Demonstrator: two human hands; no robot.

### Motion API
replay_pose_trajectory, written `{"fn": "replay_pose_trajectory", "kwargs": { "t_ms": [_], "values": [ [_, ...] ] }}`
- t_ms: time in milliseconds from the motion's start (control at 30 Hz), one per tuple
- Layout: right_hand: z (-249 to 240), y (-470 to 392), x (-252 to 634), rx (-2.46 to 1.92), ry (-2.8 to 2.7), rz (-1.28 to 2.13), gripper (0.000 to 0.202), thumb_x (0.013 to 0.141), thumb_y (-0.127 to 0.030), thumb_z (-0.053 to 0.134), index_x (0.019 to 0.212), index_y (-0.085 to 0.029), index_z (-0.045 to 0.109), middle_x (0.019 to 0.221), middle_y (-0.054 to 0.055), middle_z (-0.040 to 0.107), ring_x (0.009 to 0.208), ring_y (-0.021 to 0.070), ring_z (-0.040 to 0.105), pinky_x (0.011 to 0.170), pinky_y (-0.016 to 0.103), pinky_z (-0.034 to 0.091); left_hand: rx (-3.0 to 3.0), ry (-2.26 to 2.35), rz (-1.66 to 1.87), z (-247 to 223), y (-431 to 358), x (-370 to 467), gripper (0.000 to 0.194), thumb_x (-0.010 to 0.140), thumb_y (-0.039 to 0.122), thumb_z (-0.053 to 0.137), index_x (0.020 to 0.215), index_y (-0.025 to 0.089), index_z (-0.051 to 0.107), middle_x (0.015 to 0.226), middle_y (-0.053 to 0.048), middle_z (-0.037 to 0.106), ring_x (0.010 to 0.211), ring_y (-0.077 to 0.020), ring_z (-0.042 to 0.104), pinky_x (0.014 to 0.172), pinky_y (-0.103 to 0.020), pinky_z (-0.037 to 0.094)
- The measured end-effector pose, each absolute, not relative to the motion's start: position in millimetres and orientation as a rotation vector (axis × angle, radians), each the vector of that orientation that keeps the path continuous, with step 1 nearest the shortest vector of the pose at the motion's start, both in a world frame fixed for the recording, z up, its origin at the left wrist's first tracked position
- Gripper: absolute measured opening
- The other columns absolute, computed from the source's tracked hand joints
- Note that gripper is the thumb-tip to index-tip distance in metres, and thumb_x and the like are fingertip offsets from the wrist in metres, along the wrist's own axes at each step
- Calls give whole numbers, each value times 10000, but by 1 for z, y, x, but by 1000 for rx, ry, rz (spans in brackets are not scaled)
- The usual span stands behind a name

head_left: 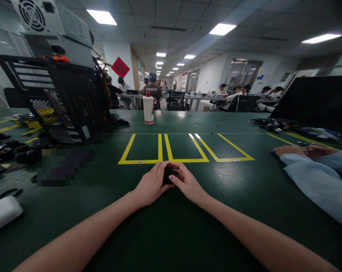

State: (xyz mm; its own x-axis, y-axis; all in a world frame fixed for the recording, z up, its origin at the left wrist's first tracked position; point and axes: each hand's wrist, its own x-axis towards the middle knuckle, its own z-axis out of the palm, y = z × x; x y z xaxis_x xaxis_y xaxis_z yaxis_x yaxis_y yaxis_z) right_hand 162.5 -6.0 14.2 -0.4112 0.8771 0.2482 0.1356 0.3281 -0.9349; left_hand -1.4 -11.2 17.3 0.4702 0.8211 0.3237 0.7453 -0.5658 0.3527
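A small black object (167, 174) stands on the green table (171, 226), gripped between my two hands; what it is I cannot make out. My left hand (153, 182) closes on its left side, fingers bent over the top and thumb low in front. On the right side, my right hand (186, 181) holds it with curled fingers, the thumb across its front. Just beyond my hands, yellow tape (184, 160) marks several open-sided boxes on the table.
An open black computer case (71, 98) with a power supply on top stands at the back left, near a white bottle (148, 109). Cables and a white object (3, 213) lie left. Another person's hands and blue sleeves (315, 181) are at the right, before a black screen (318, 98).
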Motion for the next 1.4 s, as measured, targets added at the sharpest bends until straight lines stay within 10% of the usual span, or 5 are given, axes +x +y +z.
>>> {"fn": "replay_pose_trajectory", "kwargs": {
  "t_ms": [1400],
  "values": [
    [13, -4, 163, -878, -1814, 1146, 235, 794, -216, 477, 1027, -236, 452, 1074, 32, 485, 1045, 174, 484, 887, 356, 433, 2544, 1379, 697, 18, -11, -1, 580, 773, 324, 534, 1227, 226, 187, 1234, -82, 379, 1099, -229, 449, 863, -389, 431]
  ]
}}
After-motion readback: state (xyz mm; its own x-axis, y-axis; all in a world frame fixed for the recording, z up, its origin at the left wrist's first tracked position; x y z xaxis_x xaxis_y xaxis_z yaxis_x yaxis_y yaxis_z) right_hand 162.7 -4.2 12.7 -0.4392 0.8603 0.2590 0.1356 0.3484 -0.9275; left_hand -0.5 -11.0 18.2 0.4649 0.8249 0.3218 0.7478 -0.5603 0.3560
